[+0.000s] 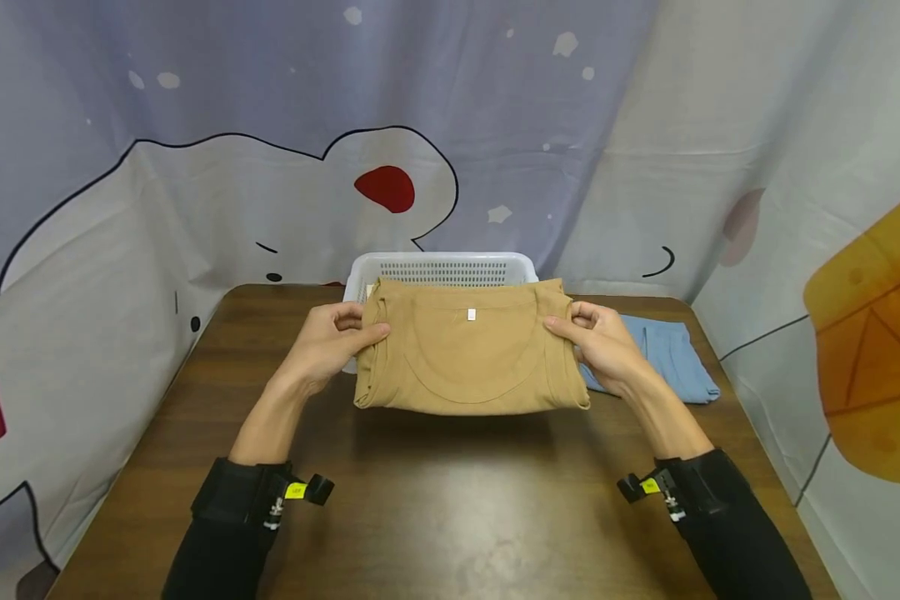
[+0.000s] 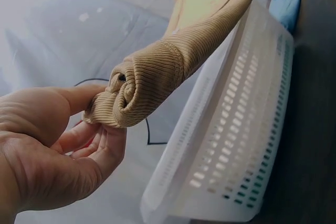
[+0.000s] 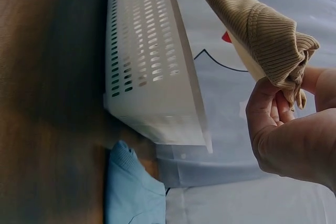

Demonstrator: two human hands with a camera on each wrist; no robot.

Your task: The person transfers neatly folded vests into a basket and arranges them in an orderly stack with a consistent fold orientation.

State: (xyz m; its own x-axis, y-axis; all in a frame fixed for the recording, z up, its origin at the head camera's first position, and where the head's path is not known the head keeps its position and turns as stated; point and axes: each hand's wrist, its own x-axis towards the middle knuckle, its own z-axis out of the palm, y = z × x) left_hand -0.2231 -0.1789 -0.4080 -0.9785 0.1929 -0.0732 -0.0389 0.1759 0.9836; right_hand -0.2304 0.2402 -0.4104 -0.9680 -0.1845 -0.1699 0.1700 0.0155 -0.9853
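A folded tan ribbed shirt (image 1: pixel 472 358), with a round neckline and a small white tag, is held up in front of a white plastic basket (image 1: pixel 442 260). My left hand (image 1: pixel 333 342) pinches its left end between thumb and fingers; in the left wrist view that end of the shirt (image 2: pixel 149 80) shows rolled layers. My right hand (image 1: pixel 600 342) pinches the right end the same way, and the right wrist view shows the shirt's bunched edge (image 3: pixel 278 45) at the fingertips. Most of the basket's inside is hidden behind the shirt in the head view.
A folded light blue garment (image 1: pixel 671 354) lies on the brown wooden table (image 1: pixel 450 517), right of the basket. Printed curtains (image 1: pixel 270 200) hang close behind the table and along both sides. Slotted basket walls (image 3: pixel 149 40) stand below the shirt in the wrist views.
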